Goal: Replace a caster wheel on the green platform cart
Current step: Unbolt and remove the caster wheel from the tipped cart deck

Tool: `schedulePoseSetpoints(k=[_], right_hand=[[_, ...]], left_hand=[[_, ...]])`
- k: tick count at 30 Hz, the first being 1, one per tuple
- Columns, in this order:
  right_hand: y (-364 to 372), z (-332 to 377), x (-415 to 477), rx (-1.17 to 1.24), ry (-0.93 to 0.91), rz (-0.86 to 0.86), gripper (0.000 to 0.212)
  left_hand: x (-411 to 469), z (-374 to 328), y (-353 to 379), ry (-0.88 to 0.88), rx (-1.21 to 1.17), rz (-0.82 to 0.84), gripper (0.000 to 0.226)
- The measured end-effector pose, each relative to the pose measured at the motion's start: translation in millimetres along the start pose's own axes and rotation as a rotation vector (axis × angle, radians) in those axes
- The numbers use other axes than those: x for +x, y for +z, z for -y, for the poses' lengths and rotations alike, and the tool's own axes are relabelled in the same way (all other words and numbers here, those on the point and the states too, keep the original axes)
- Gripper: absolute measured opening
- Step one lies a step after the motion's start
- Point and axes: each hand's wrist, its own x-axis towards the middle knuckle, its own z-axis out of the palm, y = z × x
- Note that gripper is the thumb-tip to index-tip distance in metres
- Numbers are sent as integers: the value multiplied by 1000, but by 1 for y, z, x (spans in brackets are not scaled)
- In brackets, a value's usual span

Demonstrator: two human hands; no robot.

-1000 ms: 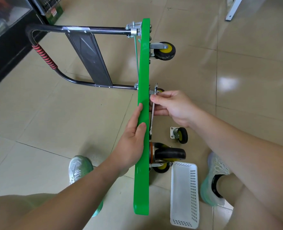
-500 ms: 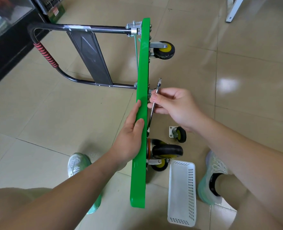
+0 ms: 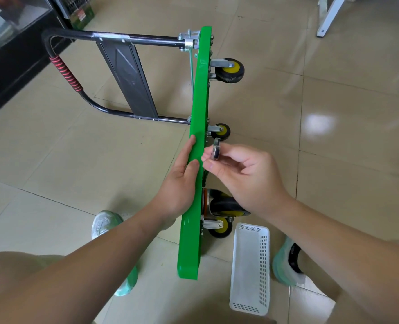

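the green platform cart [image 3: 192, 232] is being kept on edge on the floor by the left hand [image 3: 175, 185], straight fingers pressed along its deck. a wrench [image 3: 216, 149] is being pinched in the right hand [image 3: 242, 176]. likely it is best seated squarely on a bolt by the small caster [image 3: 220, 132] while the deck is being braced.

We log the cart deck [image 3: 198, 101], centre frame, as glossy green, smooth and plastic-looking, with streaks of sheen. At upper left the handle tube [image 3: 147, 39] is gloss black metal, one stretch bound in a ribbed red-and-black wrap [image 3: 65, 73]; its cross panel [image 3: 128, 83] reads matt dark grey. Upper centre, the caster wheel [image 3: 228, 70] has dull black rubber, a yellow hub and a bright metal fork. The wrench [image 3: 216, 149] is polished steel. Lower right, the basket [image 3: 250, 267] is white perforated plastic. The floor tiles [image 3: 334, 136] are beige, glazed and glaring.
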Motion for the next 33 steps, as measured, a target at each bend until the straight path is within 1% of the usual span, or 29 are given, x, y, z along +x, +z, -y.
schedulePoseSetpoints(k=[4,7,12,16,20,23,27,33], right_hand=[[-1,0,5,-57,-51,-60,22],[-6,2,15,-29,-14,-91,18],[-15,5,36,-11,126,-88,17],[-21,-3,60,57,303,-98,14],[-24,-17,80,135,473,-84,17],[-22,-26,87,154,521,-47,10],[-19,-35,94,190,566,-38,11],[-12,-45,99,225,660,-36,21]], left_hand=[[-1,-3,0,10,6,5,50],[-2,-4,0,17,23,12,52],[-1,-2,-1,10,27,-1,51],[-2,-4,-1,-11,57,17,51],[-2,-6,-2,-21,82,26,52],[-2,-6,-3,-20,84,38,52],[-1,-6,-3,-27,91,39,53],[-1,-7,-5,-25,88,28,53]])
